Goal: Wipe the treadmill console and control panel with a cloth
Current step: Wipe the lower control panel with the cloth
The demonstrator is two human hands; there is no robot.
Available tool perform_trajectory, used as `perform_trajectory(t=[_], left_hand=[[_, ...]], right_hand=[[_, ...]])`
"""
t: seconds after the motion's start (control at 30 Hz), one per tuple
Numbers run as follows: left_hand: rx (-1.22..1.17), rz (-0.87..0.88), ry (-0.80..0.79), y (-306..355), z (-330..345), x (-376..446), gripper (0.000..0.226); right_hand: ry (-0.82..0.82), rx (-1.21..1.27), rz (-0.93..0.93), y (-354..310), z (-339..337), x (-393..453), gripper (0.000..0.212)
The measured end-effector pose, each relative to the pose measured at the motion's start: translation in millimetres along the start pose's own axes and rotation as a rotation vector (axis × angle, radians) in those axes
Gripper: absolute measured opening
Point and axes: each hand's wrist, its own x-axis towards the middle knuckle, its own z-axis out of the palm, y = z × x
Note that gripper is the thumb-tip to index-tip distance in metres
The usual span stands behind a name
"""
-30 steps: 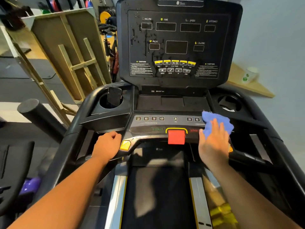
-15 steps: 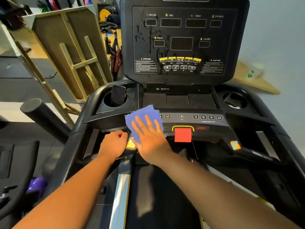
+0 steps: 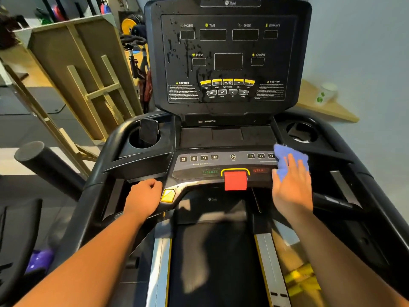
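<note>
The black treadmill console (image 3: pixel 228 63) stands upright ahead, with dark drip streaks down its left side. Below it lies the grey control panel (image 3: pixel 221 165) with number keys, START and STOP labels and a red stop button (image 3: pixel 235 181). My right hand (image 3: pixel 291 187) lies flat on a blue cloth (image 3: pixel 290 158), pressing it on the panel's right end and covering the last key. My left hand (image 3: pixel 142 199) is closed around the left handlebar, beside a yellow button (image 3: pixel 168 195).
A phone (image 3: pixel 148 131) stands in the left cup holder; the right cup holder (image 3: pixel 302 132) holds something dark. A wooden frame (image 3: pixel 88 85) leans at the left, a black roller (image 3: pixel 46 165) sticks out low left. The belt (image 3: pixel 212 262) runs below.
My right hand swept the cloth from the panel's right end to its left end and back to the right end. My left hand stayed on the handlebar.
</note>
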Motion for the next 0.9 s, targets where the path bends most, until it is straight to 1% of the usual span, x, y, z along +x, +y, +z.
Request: perform_trajectory(t=[0.07, 0.13, 0.2, 0.23, 0.3, 0.33, 0.4, 0.47, 0.5, 0.53, 0.6, 0.67, 0.73, 0.77, 0.83, 0.87, 0.9], left_hand=[[-0.012, 0.004, 0.004, -1, 1, 1, 0.038], [-0.012, 0.009, 0.013, -2, 2, 2, 0.038], [-0.001, 0.010, 0.025, 0, 4, 1, 0.037], [0.000, 0.011, 0.031, 1, 4, 1, 0.037], [-0.006, 0.006, 0.030, 0, 3, 1, 0.036], [-0.008, 0.000, 0.028, 0, 3, 1, 0.035], [-0.009, -0.002, 0.031, -1, 3, 2, 0.036], [-0.008, -0.006, 0.040, -1, 4, 2, 0.037], [-0.005, -0.011, 0.042, 0, 4, 2, 0.037], [-0.001, -0.017, 0.038, 0, 4, 2, 0.037], [0.011, -0.019, 0.029, 1, 3, 2, 0.036], [0.011, -0.014, 0.020, 2, 2, 1, 0.034], [0.003, -0.007, 0.021, 1, 3, 1, 0.034], [-0.001, -0.004, 0.020, 0, 3, 1, 0.035], [-0.003, -0.002, 0.018, 1, 2, 0, 0.035], [0.000, -0.003, 0.016, 3, 2, 0, 0.035], [0.002, -0.005, 0.014, 3, 2, 0, 0.035]], right_hand=[[0.032, -0.022, 0.083, -17, 8, -3, 0.061], [0.021, -0.056, 0.059, -50, 26, -9, 0.062], [0.026, -0.047, -0.046, -91, 39, -17, 0.065], [-0.004, -0.055, -0.101, -111, 45, -21, 0.067], [-0.131, -0.120, -0.215, -150, 57, -30, 0.068], [-0.178, -0.141, -0.299, -167, 62, -37, 0.068], [-0.249, -0.181, -0.537, -187, 68, -50, 0.067], [-0.288, -0.191, -0.764, -181, 72, -55, 0.065], [-0.295, -0.170, -0.844, -169, 73, -53, 0.063], [-0.283, -0.156, -0.907, -154, 72, -49, 0.061], [-0.227, -0.171, -0.973, -123, 68, -39, 0.058], [-0.208, -0.196, -0.928, -97, 61, -31, 0.057], [-0.176, -0.214, -0.800, -79, 51, -26, 0.060], [-0.158, -0.197, -0.706, -76, 48, -23, 0.062], [-0.155, -0.148, -0.509, -89, 45, -18, 0.061], [-0.162, -0.151, -0.456, -103, 48, -18, 0.062], [-0.178, -0.164, -0.457, -120, 52, -22, 0.062]])
